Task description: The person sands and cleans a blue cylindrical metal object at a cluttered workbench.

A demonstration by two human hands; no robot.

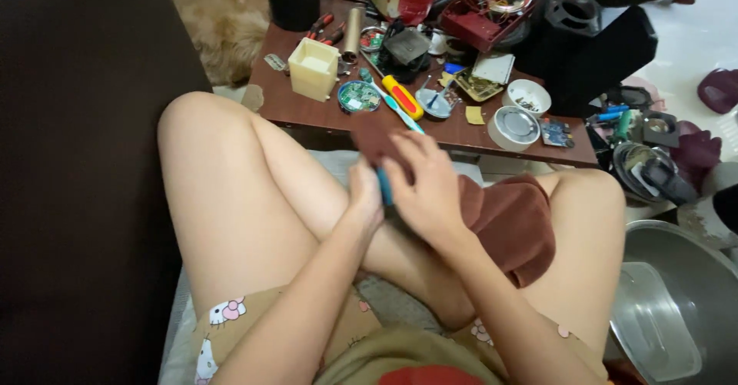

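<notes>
A: Fingers first. Left hand (366, 193) curled narrow around a small blue object (384, 187), only a sliver of it showing between the two hands. Right hand (427, 189) spread flatter, fingers pressing a brown cloth (507, 224) against that object.

B: So the cloth is wrapped over it?

A: Partly. One end bunches above the knuckles, the rest drapes over the right thigh. Held over the lap, just off the near edge of the low table (307, 112), likely so the thighs catch whatever drops. What the blue thing is, cannot tell.

B: Textures?

A: Cloth looks soft, thick, towel-like, matte. Blue piece reads as hard, smooth plastic. Table is dark wood, crowded: a cream square plastic box (313, 66) near its left edge, a red-and-yellow handled screwdriver (402, 96) toward the near edge, a round white tape roll (515, 127) at the near right corner, a round green circuit board (358, 96) beside the box. A shiny steel basin (676, 308) sits on the floor, right.
</notes>
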